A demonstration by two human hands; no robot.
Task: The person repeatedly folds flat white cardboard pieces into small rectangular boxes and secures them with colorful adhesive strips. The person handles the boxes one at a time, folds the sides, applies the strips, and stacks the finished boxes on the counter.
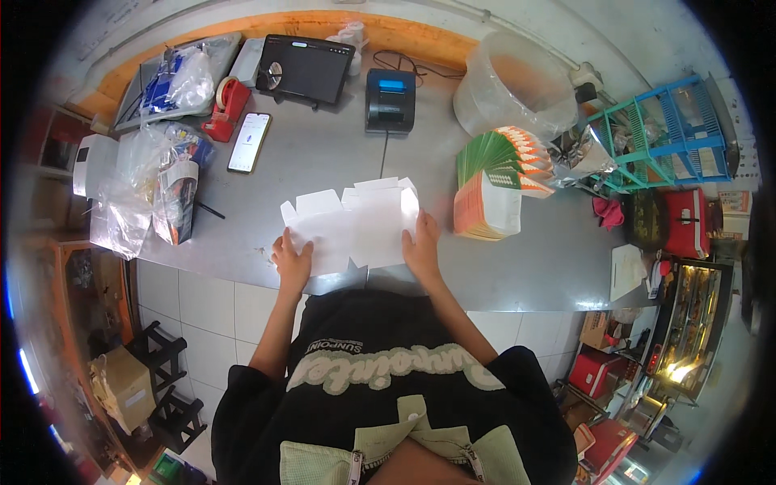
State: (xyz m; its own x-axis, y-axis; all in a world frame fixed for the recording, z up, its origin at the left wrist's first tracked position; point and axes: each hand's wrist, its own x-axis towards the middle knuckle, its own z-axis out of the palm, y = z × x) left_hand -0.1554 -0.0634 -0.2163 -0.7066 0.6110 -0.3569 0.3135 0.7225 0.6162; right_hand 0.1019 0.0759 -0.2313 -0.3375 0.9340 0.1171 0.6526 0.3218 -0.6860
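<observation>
An unfolded white cardboard box point(352, 230) with raised flaps along its far side lies in front of me at the near edge of the metal table. My left hand point(293, 260) grips its left edge, thumb on the white face and fingers at the rim. At the right edge my right hand point(422, 246) holds it the same way, close to an upright corner flap. To the right stands a fanned stack of orange, green and white flat boxes point(495, 190), apart from my hand.
Behind the card are a black printer point(390, 101) and a tablet point(305, 71). Left of them lie a phone point(249, 143), a red tape dispenser point(227, 109) and plastic bags point(133, 194). A clear tub point(513, 89) and a teal-blue rack point(663, 133) stand at the right.
</observation>
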